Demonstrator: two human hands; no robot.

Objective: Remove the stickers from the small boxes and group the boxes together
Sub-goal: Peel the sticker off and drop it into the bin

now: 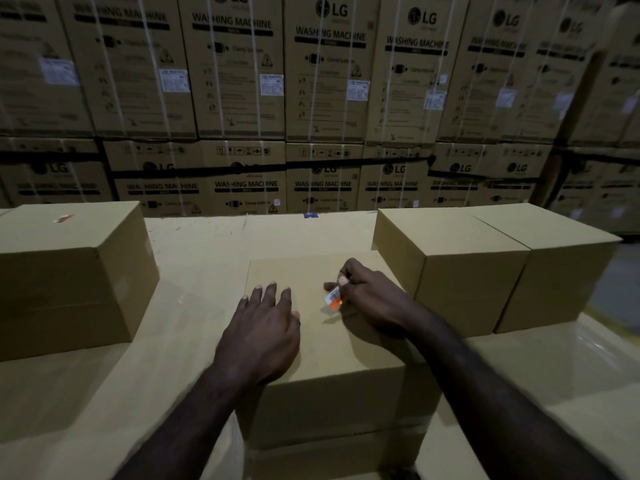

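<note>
While the left hand (265,327) lies flat, fingers spread, steadying the middle small box (322,341), the right hand (367,296) pinches the orange-and-white sticker (333,296) between thumb and fingertips, its long axis slanting toward the person.

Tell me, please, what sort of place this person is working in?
Most likely a warehouse or appliance stockroom. A wall of stacked LG washing machine cartons fills the background, and plain small boxes sit on a cardboard-covered surface where the right hand peels a sticker.
</note>
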